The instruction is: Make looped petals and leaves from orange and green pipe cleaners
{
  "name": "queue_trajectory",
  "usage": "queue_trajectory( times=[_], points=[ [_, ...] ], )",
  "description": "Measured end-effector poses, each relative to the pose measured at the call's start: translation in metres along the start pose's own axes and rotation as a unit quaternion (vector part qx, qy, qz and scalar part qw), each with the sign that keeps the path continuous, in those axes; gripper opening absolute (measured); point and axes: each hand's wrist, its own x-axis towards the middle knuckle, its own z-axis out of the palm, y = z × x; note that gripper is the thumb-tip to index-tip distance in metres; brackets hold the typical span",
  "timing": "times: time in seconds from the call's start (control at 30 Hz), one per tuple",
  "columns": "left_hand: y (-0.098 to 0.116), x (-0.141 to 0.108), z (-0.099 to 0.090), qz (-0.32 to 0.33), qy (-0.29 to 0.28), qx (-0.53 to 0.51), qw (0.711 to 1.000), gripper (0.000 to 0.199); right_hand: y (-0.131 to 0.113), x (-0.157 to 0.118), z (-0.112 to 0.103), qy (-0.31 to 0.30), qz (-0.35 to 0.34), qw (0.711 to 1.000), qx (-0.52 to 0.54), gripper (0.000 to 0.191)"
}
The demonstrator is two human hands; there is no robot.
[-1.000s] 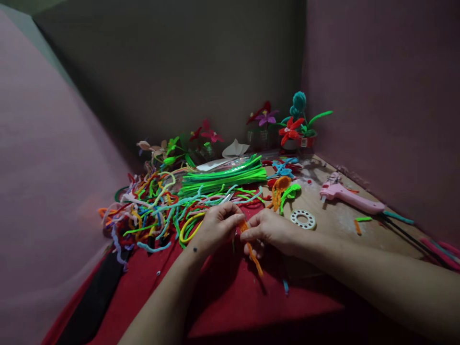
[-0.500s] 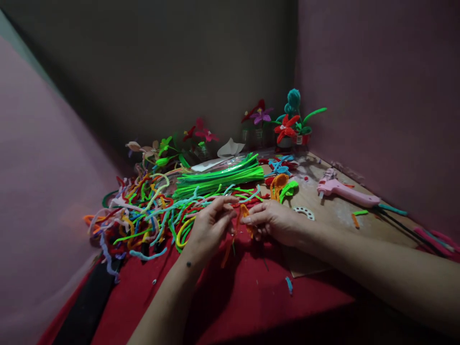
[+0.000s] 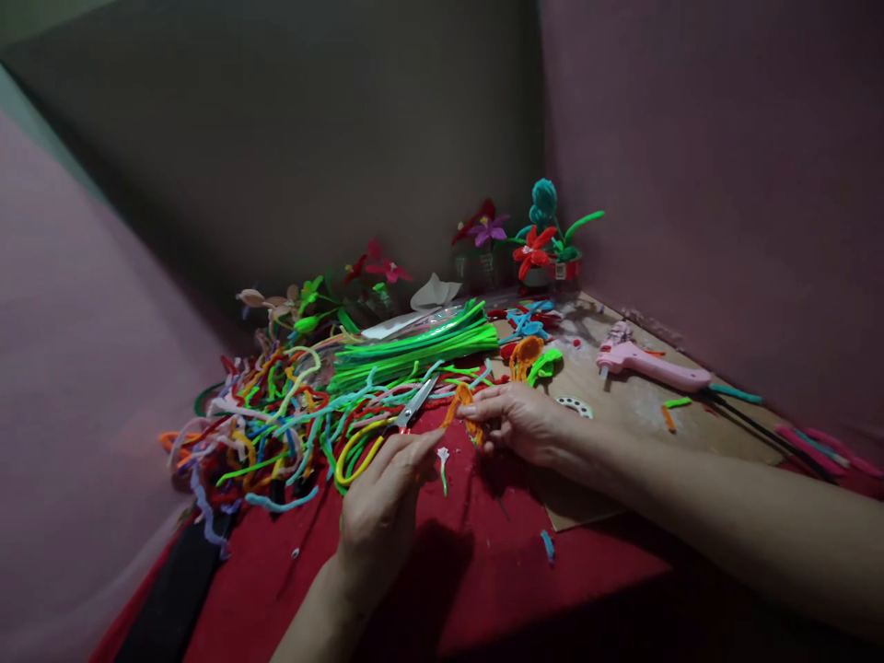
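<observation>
An orange fuzzy loop (image 3: pixel 462 398) is pinched between the thumb and fingers of my right hand (image 3: pixel 517 419). My left hand (image 3: pixel 390 488) has its fingertips pressed together at the lower left end of the same orange piece. Beneath and between the hands, a small white-tipped piece with a green stem (image 3: pixel 443 468) lies on the red cloth (image 3: pixel 497 571). Scissors with yellow handles (image 3: pixel 359 459) rest just beyond my left hand, their blades pointing up and right.
Tangled coloured pipe cleaners (image 3: pixel 276 414) cover the left side, beside a green bundle (image 3: pixel 421 345). A pink glue gun (image 3: pixel 649 364) lies on the brown board (image 3: pixel 622 442) at right. Fuzzy flowers (image 3: pixel 535 249) stand at the back. A blue scrap (image 3: pixel 548 545) lies in front.
My left hand has moved down and left, uncovering the scissors and the white-tipped piece. The orange piece now stretches between both hands. The view has shifted slightly.
</observation>
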Motion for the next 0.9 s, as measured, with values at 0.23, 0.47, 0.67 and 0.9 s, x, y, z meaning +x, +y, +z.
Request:
queue_trajectory(
  times=[0.23,0.47,0.67,0.9],
  points=[
    [0.012,0.019,0.001,-0.007,-0.049,-0.060,0.997,0.025,0.003,-0.001,0.000,-0.017,-0.013,1.000,-0.023,0.014],
    [0.007,0.028,0.012,-0.079,-0.021,-0.015,0.997,0.008,0.002,-0.002,-0.001,0.000,-0.034,0.999,-0.040,0.020],
    [0.016,0.033,0.009,-0.015,-0.068,0.048,0.996,0.010,0.001,-0.001,0.000,-0.016,-0.007,0.999,-0.049,0.017],
    [0.021,0.028,0.013,-0.031,-0.096,0.151,0.983,0.011,0.004,-0.003,0.002,-0.010,-0.011,0.998,-0.061,0.020]
  ],
)
